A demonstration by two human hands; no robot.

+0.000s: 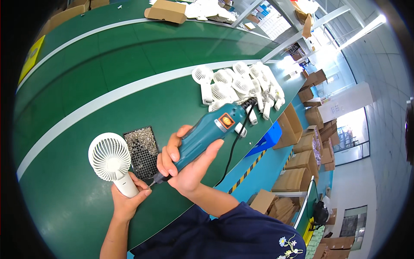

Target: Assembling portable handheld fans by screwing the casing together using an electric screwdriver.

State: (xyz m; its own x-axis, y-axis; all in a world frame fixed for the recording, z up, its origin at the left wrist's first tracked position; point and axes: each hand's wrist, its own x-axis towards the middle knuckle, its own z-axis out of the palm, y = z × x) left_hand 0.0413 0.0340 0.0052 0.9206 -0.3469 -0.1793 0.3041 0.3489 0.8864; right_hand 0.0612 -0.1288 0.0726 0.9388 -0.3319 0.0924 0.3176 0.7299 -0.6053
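Observation:
My left hand (125,202) is closed round the handle of a white handheld fan (110,156), its round grille pointing away from me. In my right hand (189,172) is a teal electric screwdriver (206,136), tilted so that its bit reaches down to the left. The bit's tip is at my left thumb, close beside the fan's handle; whether it touches a screw there is too small to tell. Just beyond my hands lies a black gridded tray (142,152) with many small metal screws heaped at its far end.
Several white fans (241,84) lie piled on the green bench (77,190) to the far right. A black cord (233,149) trails from the screwdriver over the bench edge. Behind runs a green conveyor belt (129,56). A blue bin (267,140) and cardboard boxes (297,179) stand at right.

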